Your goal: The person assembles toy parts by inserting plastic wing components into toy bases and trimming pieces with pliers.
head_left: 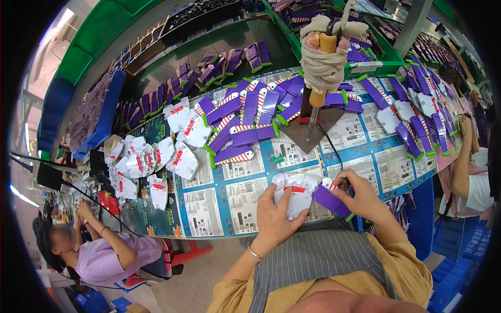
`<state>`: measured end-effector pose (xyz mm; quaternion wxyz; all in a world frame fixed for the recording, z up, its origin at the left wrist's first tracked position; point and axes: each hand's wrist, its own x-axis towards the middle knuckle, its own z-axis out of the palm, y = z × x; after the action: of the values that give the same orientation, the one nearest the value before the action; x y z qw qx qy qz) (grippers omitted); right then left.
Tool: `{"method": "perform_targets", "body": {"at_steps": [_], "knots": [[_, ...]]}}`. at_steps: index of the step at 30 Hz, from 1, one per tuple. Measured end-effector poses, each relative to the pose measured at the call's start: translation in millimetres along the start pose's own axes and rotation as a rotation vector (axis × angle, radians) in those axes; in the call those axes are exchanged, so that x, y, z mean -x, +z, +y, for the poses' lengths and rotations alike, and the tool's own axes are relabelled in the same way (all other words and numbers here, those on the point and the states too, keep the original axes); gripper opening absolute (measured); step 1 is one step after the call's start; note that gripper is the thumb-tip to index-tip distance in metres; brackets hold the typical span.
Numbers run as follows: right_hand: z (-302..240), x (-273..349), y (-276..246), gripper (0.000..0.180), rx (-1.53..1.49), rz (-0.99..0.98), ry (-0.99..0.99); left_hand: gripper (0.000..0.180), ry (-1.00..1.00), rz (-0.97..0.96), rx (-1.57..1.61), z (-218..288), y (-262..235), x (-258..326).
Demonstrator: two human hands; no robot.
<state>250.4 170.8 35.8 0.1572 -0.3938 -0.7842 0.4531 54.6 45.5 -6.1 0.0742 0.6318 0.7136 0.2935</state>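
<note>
Near the front edge of the table, my left hand (280, 216) grips a white plastic part (298, 201) with a red strip across it. Close against its right side is a purple plastic part (331, 201) with a green end and a white, striped edge. My right hand (361, 196) is closed on this purple part, thumb and fingers bent. A dark thing shows between the right fingers, below a black cable (335, 147); I cannot tell what it is. The two parts touch or overlap at their meeting edge.
Loose purple parts (250, 115) lie beyond my hands, with white parts (136, 159) to the left. A cloth-wrapped stand (322, 65) with wooden handles rises ahead. More parts fill a green tray (373, 68). Co-workers sit left (112, 255) and right (477, 177).
</note>
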Motion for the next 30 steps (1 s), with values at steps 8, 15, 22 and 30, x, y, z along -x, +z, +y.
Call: {"method": "perform_targets", "body": {"at_steps": [8,15,22,30], "knots": [[3.6,0.4,14.4,0.025,-0.430,-0.320,0.036,0.055,0.412,0.131,0.166,8.8,-0.3,-22.6],[-4.4,-5.1,13.6,0.026,-1.177,-0.461,-0.113,0.045,0.444,0.051,0.150,6.4,7.5,-27.3],[2.4,8.5,-22.3,0.035,0.282,0.029,-0.438,0.069,0.249,0.158,0.065,-9.0,8.2,-37.0],[29.7,3.6,26.4,0.024,0.437,0.068,-0.566,0.086,-0.175,-0.049,0.718,-9.8,13.6,-24.0]]}}
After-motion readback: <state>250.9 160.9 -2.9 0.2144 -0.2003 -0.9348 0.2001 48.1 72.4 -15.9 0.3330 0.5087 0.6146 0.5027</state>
